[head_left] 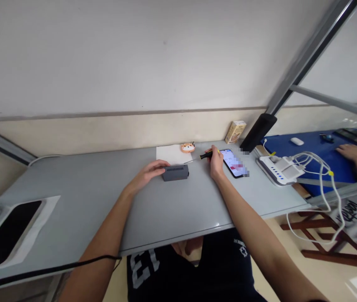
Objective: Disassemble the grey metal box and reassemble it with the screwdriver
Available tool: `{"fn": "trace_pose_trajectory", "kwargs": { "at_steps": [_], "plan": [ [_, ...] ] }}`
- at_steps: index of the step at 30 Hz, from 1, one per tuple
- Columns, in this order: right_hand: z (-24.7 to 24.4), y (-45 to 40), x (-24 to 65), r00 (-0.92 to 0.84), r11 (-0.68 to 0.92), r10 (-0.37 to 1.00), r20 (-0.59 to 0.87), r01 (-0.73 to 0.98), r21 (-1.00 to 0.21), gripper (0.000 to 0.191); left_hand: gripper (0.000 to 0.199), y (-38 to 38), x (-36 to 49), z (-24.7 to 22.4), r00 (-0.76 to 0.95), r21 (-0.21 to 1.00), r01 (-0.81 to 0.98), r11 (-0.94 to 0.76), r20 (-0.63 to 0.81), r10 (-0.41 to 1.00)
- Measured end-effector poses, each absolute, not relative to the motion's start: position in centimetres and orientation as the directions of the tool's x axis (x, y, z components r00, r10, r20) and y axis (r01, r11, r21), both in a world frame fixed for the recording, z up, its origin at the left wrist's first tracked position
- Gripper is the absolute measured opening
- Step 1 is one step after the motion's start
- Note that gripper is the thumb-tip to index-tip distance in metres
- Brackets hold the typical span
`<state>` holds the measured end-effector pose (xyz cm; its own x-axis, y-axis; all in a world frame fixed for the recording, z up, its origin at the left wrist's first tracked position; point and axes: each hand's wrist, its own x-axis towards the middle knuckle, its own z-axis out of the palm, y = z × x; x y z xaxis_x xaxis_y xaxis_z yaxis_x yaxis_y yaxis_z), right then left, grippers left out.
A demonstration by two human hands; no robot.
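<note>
A small dark grey box (175, 173) with a row of vent slots along its top stands on the grey desk in front of me. My left hand (151, 173) holds its left end, fingers at the back and thumb nearer the front. In my right hand (216, 162), the fingers are closed round a screwdriver (205, 155) with a black and yellow handle. Its thin shaft points left toward the box's right end, and its tip looks apart from the box. Behind the box lies a white sheet of paper (168, 154), with an orange animal-face case (188, 147) at its right edge.
A lit phone (234, 162) lies just right of my right hand. Beyond it are a small carton (235, 132), a black cylinder (258, 132) and a power strip (275, 171) with white cables. At far left lies a black-screened tablet (10, 230). Another person's hand (351, 153) rests on the blue desk.
</note>
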<state>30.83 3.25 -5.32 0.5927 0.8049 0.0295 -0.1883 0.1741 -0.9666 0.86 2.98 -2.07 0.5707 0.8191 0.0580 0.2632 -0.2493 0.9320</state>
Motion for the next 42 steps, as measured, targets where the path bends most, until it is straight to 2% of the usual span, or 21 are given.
{"fn": "trace_pose_trajectory", "kwargs": {
  "at_steps": [4,9,15,18,21,23,27,30,33,37,39,42],
  "plan": [
    [-5.5,3.2,30.8,0.601,0.176,0.799,0.025,-0.194,-0.965,0.041,0.034,3.1,1.8,-3.0,0.461,0.942,0.277,-0.19,0.044,0.886],
    [-5.6,3.0,30.9,0.604,0.182,0.797,0.022,-0.204,-0.962,0.041,0.028,2.7,2.7,-3.1,0.435,0.956,0.237,-0.172,0.054,0.899],
    [-5.7,3.1,31.4,0.604,0.199,0.797,0.002,-0.26,-0.945,0.041,0.022,2.6,3.0,-2.5,0.42,0.919,0.308,-0.248,0.103,0.902],
    [-5.7,3.2,31.5,0.602,0.204,0.798,-0.023,-0.306,-0.93,0.04,0.023,2.3,2.5,-1.8,0.514,0.918,0.285,-0.276,0.097,0.852],
    [-5.6,3.1,31.4,0.603,0.199,0.797,-0.036,-0.319,-0.927,0.038,0.044,1.9,1.8,-1.3,0.666,0.918,0.269,-0.292,0.042,0.745],
    [-5.5,3.1,31.3,0.602,0.189,0.797,-0.046,-0.321,-0.928,0.038,0.05,1.7,1.6,-1.2,0.682,0.906,0.297,-0.302,0.02,0.731],
    [-5.3,3.2,31.5,0.598,0.188,0.797,-0.082,-0.376,-0.908,0.033,0.037,1.9,1.9,-1.9,0.597,0.9,0.335,-0.278,0.026,0.802],
    [-4.8,3.3,31.9,0.619,0.208,0.779,-0.098,-0.403,-0.891,0.032,0.038,2.3,2.5,-2.8,0.531,0.931,0.296,-0.214,0.026,0.847],
    [-3.8,2.9,32.1,0.687,0.26,0.726,-0.002,-0.277,-0.925,0.034,0.039,2.5,2.7,-3.4,0.473,0.933,0.307,-0.186,0.02,0.881],
    [-2.0,1.0,31.8,0.733,0.339,0.657,0.177,-0.077,-0.938,0.037,0.04,2.6,2.7,-3.8,0.405,0.858,0.433,-0.276,0.089,0.91],
    [-1.2,-0.3,31.3,0.655,0.376,0.669,0.351,0.109,-0.92,0.037,0.042,2.7,2.6,-3.9,0.395,0.809,0.499,-0.311,0.107,0.912],
    [-0.5,-2.0,30.4,0.495,0.413,0.713,0.496,0.275,-0.868,0.039,0.041,2.7,2.6,-4.1,0.411,0.754,0.554,-0.352,0.12,0.904]
  ]
}}
